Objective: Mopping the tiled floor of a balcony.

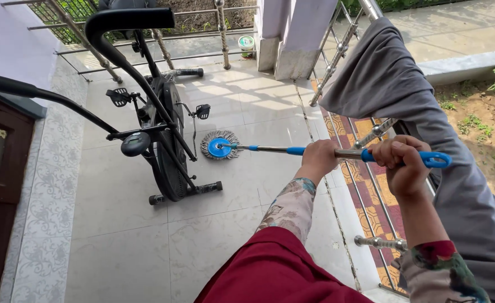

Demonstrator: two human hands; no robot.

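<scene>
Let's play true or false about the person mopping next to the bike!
1. Both hands hold the mop handle. True: the left hand and the right hand grip it.
2. The mop head is up in the air. False: it rests on the tiled floor.
3. The mop head sits beside the exercise bike. True.
4. A red cloth hangs over the railing. False: the cloth is grey.
</scene>
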